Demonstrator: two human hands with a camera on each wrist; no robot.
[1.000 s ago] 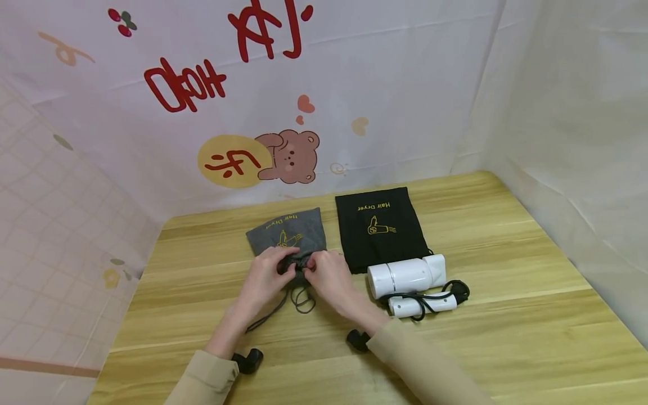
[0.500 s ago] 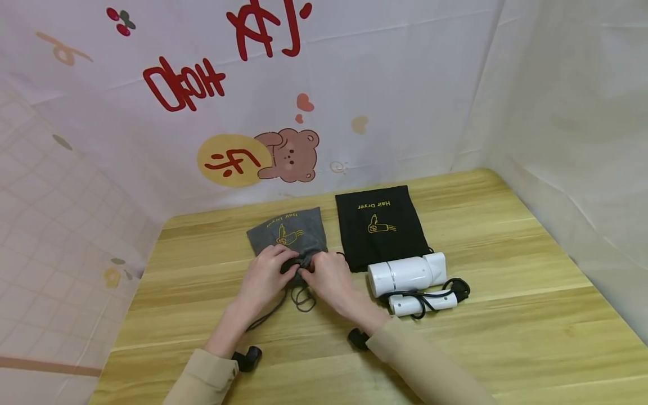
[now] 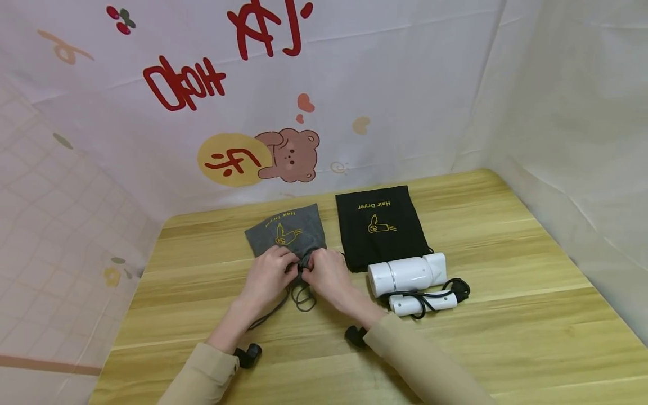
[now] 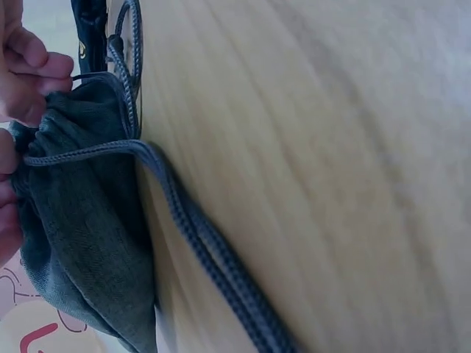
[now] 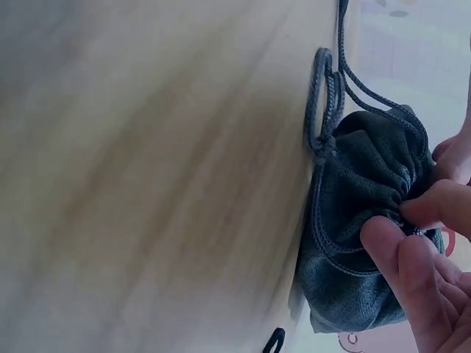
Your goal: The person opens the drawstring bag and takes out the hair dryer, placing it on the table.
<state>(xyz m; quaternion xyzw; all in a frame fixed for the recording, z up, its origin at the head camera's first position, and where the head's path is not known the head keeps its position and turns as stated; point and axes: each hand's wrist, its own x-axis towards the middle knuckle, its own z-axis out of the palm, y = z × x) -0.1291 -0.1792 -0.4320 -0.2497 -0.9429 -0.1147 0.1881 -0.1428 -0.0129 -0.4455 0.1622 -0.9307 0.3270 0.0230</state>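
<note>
Hands curled, pinching gray pouch, cord trailing, black pouch and white hair dryer alongside

Left sleeve: light beige cloth, plain in colour, creased about cuff; small marks near cuff edge too fine to identify. Right sleeve: same beige, smoother surface, ending on forearm. Left wrist unit: black, compact, blocky, with rounded end. Right wrist unit: also black, partly hidden by sleeve. Left hand, right hand: bare.
</note>
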